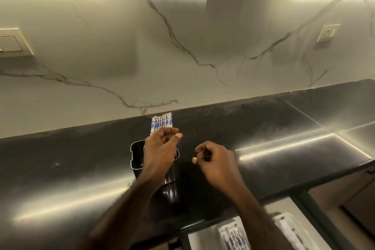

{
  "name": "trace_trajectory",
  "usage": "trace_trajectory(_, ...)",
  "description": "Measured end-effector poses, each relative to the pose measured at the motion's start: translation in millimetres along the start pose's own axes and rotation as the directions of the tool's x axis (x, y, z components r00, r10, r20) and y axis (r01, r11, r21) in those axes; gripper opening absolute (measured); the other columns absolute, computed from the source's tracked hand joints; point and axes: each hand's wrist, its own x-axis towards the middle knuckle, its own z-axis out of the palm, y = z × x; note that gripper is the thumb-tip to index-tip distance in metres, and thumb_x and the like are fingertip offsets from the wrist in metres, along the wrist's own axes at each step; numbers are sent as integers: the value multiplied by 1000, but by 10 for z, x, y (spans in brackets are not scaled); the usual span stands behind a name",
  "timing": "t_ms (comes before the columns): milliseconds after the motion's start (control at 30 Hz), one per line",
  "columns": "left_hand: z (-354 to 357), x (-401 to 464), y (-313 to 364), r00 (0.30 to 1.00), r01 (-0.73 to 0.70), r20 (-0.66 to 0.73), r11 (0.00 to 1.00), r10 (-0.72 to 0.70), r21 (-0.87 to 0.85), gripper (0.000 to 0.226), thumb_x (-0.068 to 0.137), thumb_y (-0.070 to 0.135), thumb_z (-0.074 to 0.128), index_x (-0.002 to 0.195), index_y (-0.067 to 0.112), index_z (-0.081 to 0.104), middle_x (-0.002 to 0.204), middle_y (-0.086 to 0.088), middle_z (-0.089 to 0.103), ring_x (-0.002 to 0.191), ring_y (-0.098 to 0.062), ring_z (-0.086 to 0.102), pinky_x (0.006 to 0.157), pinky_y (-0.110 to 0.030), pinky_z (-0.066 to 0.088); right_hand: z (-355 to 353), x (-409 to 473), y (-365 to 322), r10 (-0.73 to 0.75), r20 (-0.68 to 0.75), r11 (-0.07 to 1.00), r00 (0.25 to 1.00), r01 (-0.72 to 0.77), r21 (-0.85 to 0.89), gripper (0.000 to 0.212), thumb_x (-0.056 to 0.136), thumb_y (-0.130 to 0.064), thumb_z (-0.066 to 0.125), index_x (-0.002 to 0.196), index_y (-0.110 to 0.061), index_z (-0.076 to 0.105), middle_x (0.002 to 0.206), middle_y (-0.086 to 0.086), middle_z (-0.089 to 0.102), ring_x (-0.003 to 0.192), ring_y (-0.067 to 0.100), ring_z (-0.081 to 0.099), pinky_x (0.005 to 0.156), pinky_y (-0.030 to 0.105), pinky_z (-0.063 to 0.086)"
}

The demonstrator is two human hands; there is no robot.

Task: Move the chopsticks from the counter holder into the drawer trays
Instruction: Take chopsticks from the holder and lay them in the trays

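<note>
Head cam is looking down at a glossy black counter (71, 160), w/ strip-light glare streaking across it. I'm seeing the left hand (160, 148) curling its fingers around a bundle of chopsticks (161, 123): thin white sticks w/ blue patterning, square-cut tops fanning out above the fist. The bundle is sitting over the holder (136, 156), a dark, shiny, box-shaped container w/ rounded corners, standing on the counter; the hand and forearm are blocking most of its opening, so I can't tell how deep the sticks are reaching inside. The right hand (213, 160) is hovering just beside, to the right, fingers loosely curling, thumb near forefinger; whether it's pinching anything I can't tell. Below the counter edge, bottom right, the drawer (282, 205) is standing open, w/ a whitish tray (292, 227) inside, blurry, and more blue-and-white sticks (235, 238) lying in it, partly behind the right forearm. Behind the counter, a white marble-look backsplash (182, 36) w/ grey veins is carrying a switch plate (14, 41) at left and a socket (327, 33) at right.
</note>
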Motion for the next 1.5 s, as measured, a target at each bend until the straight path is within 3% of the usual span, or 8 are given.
trace_trajectory(200,-379,750,-238,984,-124,-93,963,150,241,17,86,14,70,97,26,67,92,8,70,88,-5,68,80,-28,58,538,509,-264,36,86,999,996,-37,4,18,86,-23,70,99,-33,62,86,-16,62,76,-5,60,59,9,42)
trace_trajectory(367,-514,1303,-473,986,-115,-60,894,156,433,43,85,15,71,126,18,60,121,3,66,83,7,59,61,-5,39,842,750,-317,36,105,999,994,-39,20,19,88,-21,68,104,-31,62,84,-17,60,75,-7,59,55,9,43)
trace_trajectory(500,-561,1547,-590,996,-92,40,867,83,489,62,85,16,72,141,17,46,139,-5,55,78,7,53,59,-8,38,949,843,-291,50,104,999,993,-51,14,23,89,-21,68,110,-26,63,97,-13,64,80,-4,61,59,11,46)
trace_trajectory(633,-567,1659,-651,992,-56,123,898,2,437,68,86,12,71,145,20,39,129,-9,61,90,-7,65,67,-23,56,982,911,-256,71,100,997,992,-73,15,25,90,-20,67,114,-24,63,100,-13,62,80,-5,58,60,10,43)
trace_trajectory(733,-546,1686,-706,991,-78,133,888,19,453,63,88,11,68,144,22,41,119,-9,65,75,-3,66,49,-12,49,1016,945,-245,86,98,996,992,-87,11,25,90,-20,67,114,-23,63,101,-11,63,80,-3,58,59,10,43)
trace_trajectory(900,-526,1667,-760,991,-126,104,864,86,488,54,88,15,68,138,21,49,88,5,68,67,0,68,47,-9,48,1043,986,-251,81,112,996,990,-84,17,24,90,-17,66,113,-22,64,104,-10,65,83,-1,59,63,12,45)
trace_trajectory(1233,-560,1569,-751,979,-192,37,853,199,485,40,84,14,73,123,12,63,104,-3,74,85,-7,67,73,-22,54,1052,969,-234,81,109,996,991,-84,19,24,90,-17,66,113,-21,64,108,-7,65,81,-3,56,63,11,42)
trace_trajectory(1500,-621,1556,-738,988,-139,8,883,151,448,25,82,13,75,107,13,70,90,2,74,76,-3,70,68,-25,59,1061,932,-272,78,112,996,991,-82,39,22,90,-16,65,112,-19,64,108,-5,66,87,1,61,65,13,47)
